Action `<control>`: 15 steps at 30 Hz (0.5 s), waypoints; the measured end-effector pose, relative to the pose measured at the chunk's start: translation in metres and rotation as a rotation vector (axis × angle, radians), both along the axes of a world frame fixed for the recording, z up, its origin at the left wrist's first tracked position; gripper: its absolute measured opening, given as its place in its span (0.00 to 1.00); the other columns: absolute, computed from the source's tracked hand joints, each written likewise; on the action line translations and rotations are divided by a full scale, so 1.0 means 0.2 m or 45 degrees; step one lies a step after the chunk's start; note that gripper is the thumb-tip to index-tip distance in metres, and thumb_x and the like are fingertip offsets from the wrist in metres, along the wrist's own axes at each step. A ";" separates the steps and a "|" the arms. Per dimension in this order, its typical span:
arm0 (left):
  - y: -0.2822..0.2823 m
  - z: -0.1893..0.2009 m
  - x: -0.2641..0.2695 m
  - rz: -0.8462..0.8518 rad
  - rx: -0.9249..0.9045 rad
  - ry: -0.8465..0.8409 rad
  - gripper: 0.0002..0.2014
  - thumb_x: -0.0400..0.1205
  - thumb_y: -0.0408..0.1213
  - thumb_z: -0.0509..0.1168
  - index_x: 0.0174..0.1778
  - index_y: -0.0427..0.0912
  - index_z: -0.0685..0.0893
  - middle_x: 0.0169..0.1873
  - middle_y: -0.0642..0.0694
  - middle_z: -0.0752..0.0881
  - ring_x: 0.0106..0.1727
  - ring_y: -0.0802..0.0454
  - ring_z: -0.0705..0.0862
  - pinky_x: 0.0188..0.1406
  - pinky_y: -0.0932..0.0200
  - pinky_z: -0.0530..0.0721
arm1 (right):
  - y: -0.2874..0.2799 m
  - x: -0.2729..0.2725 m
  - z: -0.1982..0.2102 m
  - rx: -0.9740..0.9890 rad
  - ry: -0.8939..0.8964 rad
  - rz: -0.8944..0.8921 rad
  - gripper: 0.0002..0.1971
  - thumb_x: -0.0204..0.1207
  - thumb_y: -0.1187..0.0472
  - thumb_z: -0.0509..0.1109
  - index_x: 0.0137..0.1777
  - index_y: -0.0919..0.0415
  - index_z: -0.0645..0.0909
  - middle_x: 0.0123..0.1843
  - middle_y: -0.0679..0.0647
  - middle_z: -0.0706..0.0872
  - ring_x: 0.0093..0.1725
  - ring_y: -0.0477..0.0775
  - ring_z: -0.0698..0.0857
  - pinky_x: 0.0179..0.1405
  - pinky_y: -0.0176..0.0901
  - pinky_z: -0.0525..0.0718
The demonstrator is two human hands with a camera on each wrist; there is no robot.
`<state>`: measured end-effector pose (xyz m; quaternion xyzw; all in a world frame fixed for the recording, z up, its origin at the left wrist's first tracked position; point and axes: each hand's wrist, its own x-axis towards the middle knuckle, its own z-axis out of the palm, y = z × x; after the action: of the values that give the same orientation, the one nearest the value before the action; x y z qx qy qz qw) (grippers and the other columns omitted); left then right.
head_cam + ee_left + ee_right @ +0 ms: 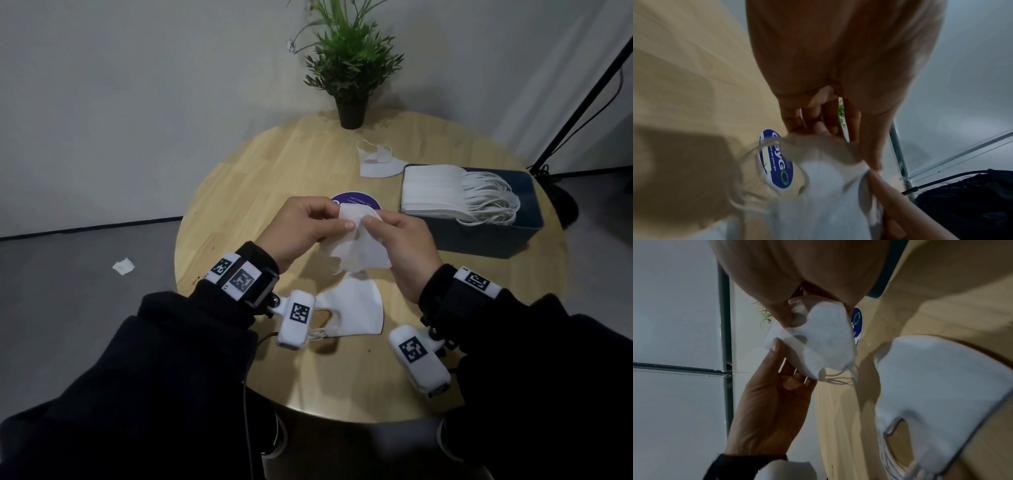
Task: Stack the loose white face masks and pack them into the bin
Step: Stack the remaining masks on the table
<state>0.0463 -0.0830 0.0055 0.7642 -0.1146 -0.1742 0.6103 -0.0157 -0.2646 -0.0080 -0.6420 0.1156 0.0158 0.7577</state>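
At the centre of the head view, both hands hold one white face mask (356,240) in the air above the round worktop (260,178). The left hand (301,229) pinches its upper left edge between thumb and curled fingers, and the right hand (404,240) pinches the upper right edge the same way, so the mask hangs slack between them with its ear loops trailing below. A small stack of masks (356,308) lies flat on the worktop in the lower centre of the frame, just beneath the hands. One loose mask (376,161) sits toward the top of the worktop, near the potted plant (349,68). The dark bin (493,236), at the right of the frame, already carries a neat row of packed masks (435,192).

The mask looks very light, soft and floppy; it will likely fold or twist if held by one corner, so a grip on the two opposite edges, away from the thin loops, seems safest. The loops could snag on fingers or the bin's rim. The stack sits close to the lower edge of the worktop, so a careless drop might push it off. Bare wood shows between the hands and the bin, giving room to carry a stack across, and there is open space at the bin's right end
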 end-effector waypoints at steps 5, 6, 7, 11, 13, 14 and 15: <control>0.09 0.04 0.01 -0.326 0.438 0.008 0.06 0.77 0.37 0.82 0.46 0.40 0.96 0.44 0.39 0.95 0.45 0.49 0.91 0.56 0.43 0.88 | -0.03 0.01 0.02 0.032 0.022 -0.054 0.09 0.85 0.61 0.72 0.54 0.59 0.94 0.56 0.63 0.94 0.61 0.69 0.90 0.65 0.65 0.87; 0.12 0.05 0.01 -0.333 0.467 0.026 0.07 0.76 0.40 0.83 0.46 0.42 0.97 0.46 0.39 0.95 0.47 0.48 0.91 0.62 0.41 0.87 | -0.04 0.01 0.01 0.043 0.026 -0.064 0.08 0.85 0.61 0.72 0.54 0.59 0.94 0.56 0.63 0.94 0.62 0.68 0.90 0.67 0.66 0.86; 0.14 0.05 0.01 -0.352 0.506 0.045 0.09 0.74 0.45 0.83 0.46 0.45 0.97 0.47 0.39 0.95 0.49 0.48 0.90 0.64 0.41 0.86 | -0.04 0.01 0.01 0.053 0.031 -0.073 0.08 0.85 0.61 0.72 0.54 0.59 0.94 0.57 0.62 0.94 0.62 0.67 0.91 0.69 0.66 0.85; 0.24 0.08 0.04 -0.463 0.754 0.068 0.06 0.75 0.48 0.82 0.42 0.51 0.97 0.48 0.46 0.95 0.58 0.47 0.90 0.72 0.44 0.79 | -0.06 0.02 0.01 0.130 0.037 -0.061 0.08 0.86 0.63 0.71 0.54 0.58 0.93 0.56 0.59 0.95 0.63 0.66 0.91 0.70 0.64 0.86; 0.28 0.09 0.05 -0.422 0.786 0.038 0.07 0.76 0.49 0.82 0.46 0.53 0.97 0.48 0.49 0.95 0.58 0.49 0.90 0.72 0.45 0.79 | -0.06 0.02 0.01 0.136 0.026 -0.038 0.09 0.87 0.64 0.70 0.53 0.58 0.93 0.55 0.60 0.95 0.60 0.64 0.93 0.67 0.63 0.87; 0.28 0.09 0.05 -0.357 0.728 0.008 0.10 0.74 0.50 0.83 0.49 0.55 0.96 0.50 0.50 0.94 0.56 0.50 0.90 0.71 0.45 0.81 | -0.05 0.02 0.01 0.123 0.018 -0.026 0.09 0.87 0.64 0.70 0.53 0.58 0.93 0.55 0.60 0.95 0.59 0.64 0.93 0.65 0.63 0.88; 0.28 0.09 0.05 -0.270 0.629 -0.022 0.14 0.73 0.51 0.83 0.53 0.56 0.94 0.53 0.50 0.93 0.57 0.52 0.90 0.71 0.45 0.82 | -0.05 0.02 0.01 0.103 0.010 -0.012 0.09 0.87 0.63 0.70 0.54 0.58 0.93 0.55 0.60 0.95 0.59 0.64 0.92 0.63 0.62 0.88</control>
<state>0.0560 -0.0275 0.0243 0.8751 -0.1532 -0.2533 0.3828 -0.0118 -0.2748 -0.0054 -0.6103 0.1209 0.0195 0.7826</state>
